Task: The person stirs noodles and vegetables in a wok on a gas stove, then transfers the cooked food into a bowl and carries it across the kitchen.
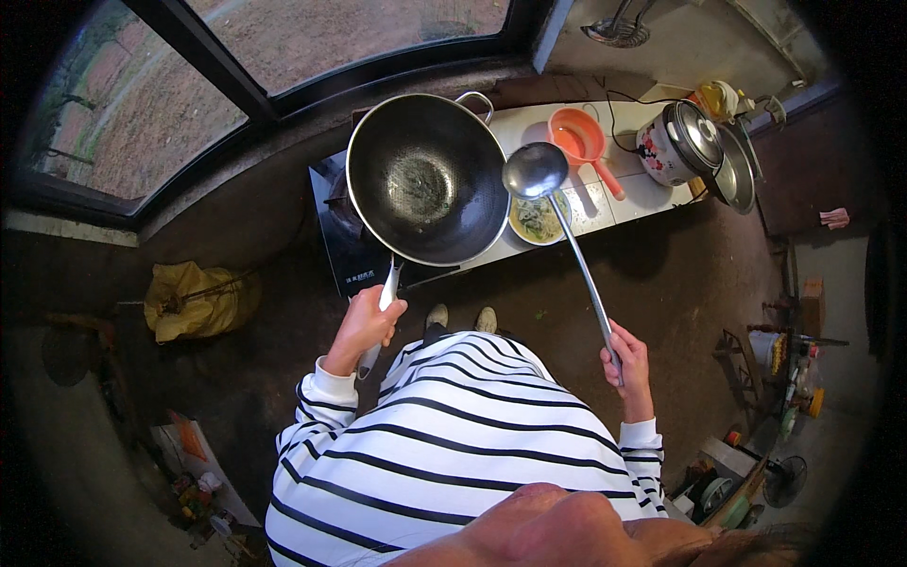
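Note:
My left hand (pixel 365 322) grips the pale handle of a dark wok (pixel 425 181), which sits over or just above the black gas stove (pixel 331 234). The wok's inside is glossy with wet-looking patches, and no food shows in it. In my right hand (pixel 628 361) is the long metal handle of a steel ladle (pixel 536 171). The ladle's bowl hangs just right of the wok's rim and covers part of a bowl of noodles with greens (pixel 540 218) on the white tiled counter (pixel 602 209).
Behind the ladle stands an orange plastic dipper (pixel 575 135). A flowered rice cooker (pixel 669 145) and a metal basin (pixel 737 170) are at the counter's right end. A window (pixel 354 42) runs along the back. On the floor at left lies a yellow sack (pixel 188 301).

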Available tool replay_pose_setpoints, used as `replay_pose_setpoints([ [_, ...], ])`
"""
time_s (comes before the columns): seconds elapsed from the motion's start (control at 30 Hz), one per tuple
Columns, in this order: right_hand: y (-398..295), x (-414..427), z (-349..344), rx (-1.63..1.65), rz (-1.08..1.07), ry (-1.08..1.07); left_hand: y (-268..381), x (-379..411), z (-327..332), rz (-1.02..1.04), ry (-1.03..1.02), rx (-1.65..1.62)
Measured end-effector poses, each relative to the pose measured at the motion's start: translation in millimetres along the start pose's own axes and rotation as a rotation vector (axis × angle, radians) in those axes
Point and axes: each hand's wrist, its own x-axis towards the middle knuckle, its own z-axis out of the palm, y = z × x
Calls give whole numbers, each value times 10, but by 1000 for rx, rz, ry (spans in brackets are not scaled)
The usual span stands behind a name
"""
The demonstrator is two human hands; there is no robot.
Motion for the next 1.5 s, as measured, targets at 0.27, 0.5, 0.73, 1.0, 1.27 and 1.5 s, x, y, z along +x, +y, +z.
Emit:
replay_pose_setpoints([
  [0.27, -277, 538, 324, -708, -456, 31, 68, -51, 3, 16, -33, 76],
  [0.5, -358, 636, 154, -855, -460, -45, 154, -145, 48, 6, -23, 93],
  [0.73, -415, 301, 329, -494, 174, -238, 134, -140, 91, -1, -20, 83],
  [1.0, -347, 249, 411, -147, 358, -400, 145, -118, 86, -38, -38, 46],
  [1.27, -421, -25, 33, -74, 164, -208, 87, -41, 92, -42, -22, -44],
  [1.5, -263, -80, -235, -224, -127, 94, 74, -88, -20, -25, 56, -25],
])
